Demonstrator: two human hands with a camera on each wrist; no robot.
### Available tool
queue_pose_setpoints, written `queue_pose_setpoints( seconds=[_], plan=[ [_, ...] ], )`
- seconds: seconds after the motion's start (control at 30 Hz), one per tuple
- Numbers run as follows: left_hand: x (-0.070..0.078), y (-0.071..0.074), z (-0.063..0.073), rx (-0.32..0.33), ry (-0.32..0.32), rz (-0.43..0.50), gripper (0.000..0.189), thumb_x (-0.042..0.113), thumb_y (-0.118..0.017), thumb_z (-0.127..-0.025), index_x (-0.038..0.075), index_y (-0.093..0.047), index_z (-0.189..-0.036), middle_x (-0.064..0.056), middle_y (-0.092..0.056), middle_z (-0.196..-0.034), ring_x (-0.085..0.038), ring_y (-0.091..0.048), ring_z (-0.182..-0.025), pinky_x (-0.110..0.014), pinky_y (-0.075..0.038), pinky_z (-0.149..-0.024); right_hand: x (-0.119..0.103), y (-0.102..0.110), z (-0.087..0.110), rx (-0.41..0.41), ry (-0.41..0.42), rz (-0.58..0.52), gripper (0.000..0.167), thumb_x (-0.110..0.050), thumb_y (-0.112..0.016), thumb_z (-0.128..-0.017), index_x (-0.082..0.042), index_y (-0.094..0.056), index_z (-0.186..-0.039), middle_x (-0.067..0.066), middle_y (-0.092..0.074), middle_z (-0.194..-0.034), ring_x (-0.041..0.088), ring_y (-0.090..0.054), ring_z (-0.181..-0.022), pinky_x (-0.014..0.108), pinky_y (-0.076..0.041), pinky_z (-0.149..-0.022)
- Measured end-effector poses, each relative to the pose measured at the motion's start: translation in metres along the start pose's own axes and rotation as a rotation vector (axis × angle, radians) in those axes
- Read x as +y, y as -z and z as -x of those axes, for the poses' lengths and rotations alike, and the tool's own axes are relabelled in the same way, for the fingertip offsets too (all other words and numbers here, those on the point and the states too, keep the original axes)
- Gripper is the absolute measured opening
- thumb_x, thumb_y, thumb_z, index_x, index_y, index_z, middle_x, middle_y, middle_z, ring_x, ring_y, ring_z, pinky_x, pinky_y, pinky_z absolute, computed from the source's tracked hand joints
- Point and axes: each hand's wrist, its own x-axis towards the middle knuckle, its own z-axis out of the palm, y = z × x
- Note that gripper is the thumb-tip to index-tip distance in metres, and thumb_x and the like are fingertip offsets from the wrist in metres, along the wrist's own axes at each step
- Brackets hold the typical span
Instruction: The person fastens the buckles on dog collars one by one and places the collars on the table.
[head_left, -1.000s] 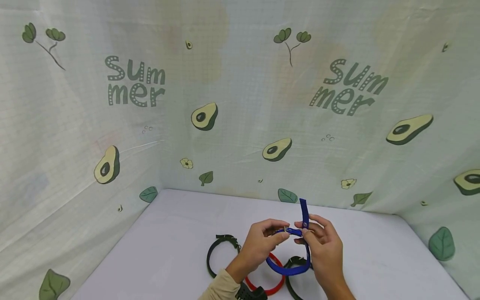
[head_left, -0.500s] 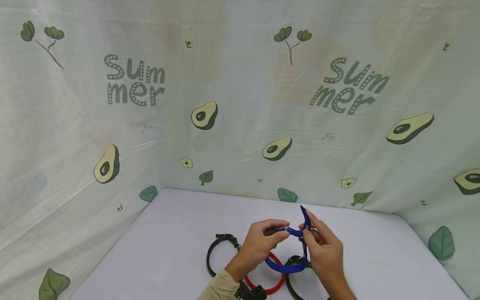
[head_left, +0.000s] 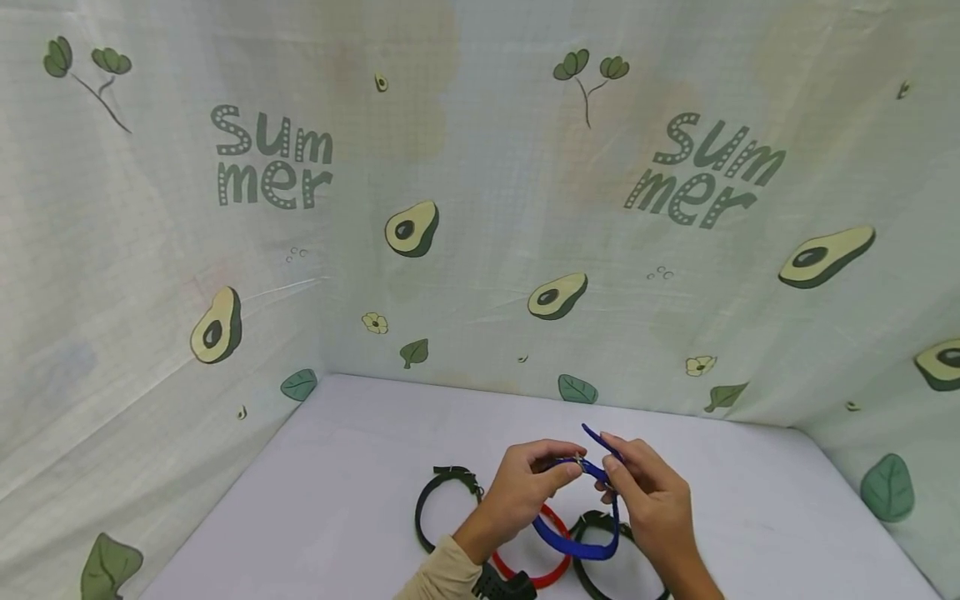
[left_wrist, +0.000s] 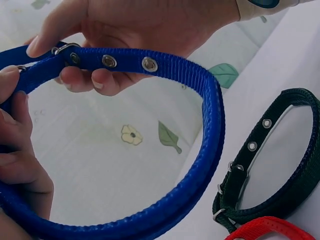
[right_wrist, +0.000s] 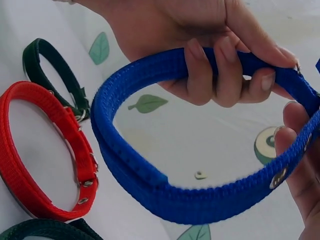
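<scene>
A blue webbing collar (head_left: 573, 547) with metal eyelets (left_wrist: 150, 64) hangs as a loop between both hands, above the table. My left hand (head_left: 519, 482) pinches the collar beside its metal buckle (head_left: 579, 459). My right hand (head_left: 654, 497) grips the strap close by, thumb against the band; the free end (head_left: 597, 437) pokes up past its fingertips and slants left. In the left wrist view the right hand (left_wrist: 135, 25) shows at the top, its thumb near a metal ring. Left fingers (right_wrist: 225, 70) curl around the band in the right wrist view.
On the white table (head_left: 360, 467) lies a dark green collar (head_left: 420, 510) at the left. A red collar (head_left: 551, 577) lies under the hands, beside another dark green collar (head_left: 581, 575). An avocado-print cloth (head_left: 480, 167) rises behind the table.
The strap's free end has tipped from standing upright to slanting left and down as my right fingers turned it. My left hand has barely moved.
</scene>
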Motion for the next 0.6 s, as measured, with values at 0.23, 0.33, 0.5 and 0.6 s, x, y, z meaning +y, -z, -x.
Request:
queue_pose_setpoints(
  seconds=[0.23,0.33,0.5,0.6],
  plan=[
    [-0.0011,0.0002,-0.0005,-0.019,0.023,0.078,0.031,0.021,-0.071,-0.095,0.002,-0.070,-0.120,-0.004,-0.071,-0.112,-0.016,-0.066,-0.102,-0.028,-0.054,-0.087,-0.0026,0.0036,-0.0006,0.002,0.027,0.068,0.040,0.010,-0.065,-0.092,-0.003,-0.065,-0.129,0.007,-0.063,-0.088,0.016,-0.063,-0.067,0.025,-0.055,-0.058],
    [-0.0012,-0.0003,-0.0010,-0.004,0.035,0.096,0.029,0.019,-0.074,-0.093,0.003,-0.072,-0.117,-0.005,-0.072,-0.110,-0.017,-0.067,-0.100,-0.028,-0.055,-0.086,-0.0024,0.0058,-0.0013,-0.026,0.042,0.098,0.040,0.011,-0.065,-0.092,-0.004,-0.066,-0.129,0.006,-0.062,-0.088,0.015,-0.062,-0.066,0.025,-0.055,-0.059],
    [-0.0013,-0.0015,-0.0016,0.008,0.034,0.115,0.026,0.016,-0.073,-0.093,0.003,-0.073,-0.116,-0.006,-0.071,-0.110,-0.017,-0.067,-0.101,-0.028,-0.055,-0.086,-0.0030,0.0090,-0.0039,-0.030,0.076,0.105,0.036,0.014,-0.062,-0.092,-0.004,-0.070,-0.122,0.006,-0.062,-0.087,0.014,-0.062,-0.064,0.027,-0.056,-0.057],
    [-0.0017,-0.0020,-0.0014,0.006,0.026,0.111,0.026,0.016,-0.073,-0.094,0.003,-0.073,-0.116,-0.005,-0.071,-0.111,-0.016,-0.067,-0.101,-0.028,-0.055,-0.086,-0.0024,0.0095,-0.0060,-0.025,0.153,0.099,0.037,0.021,-0.060,-0.088,-0.002,-0.072,-0.114,0.005,-0.061,-0.086,0.014,-0.061,-0.061,0.026,-0.054,-0.053]
  ],
)
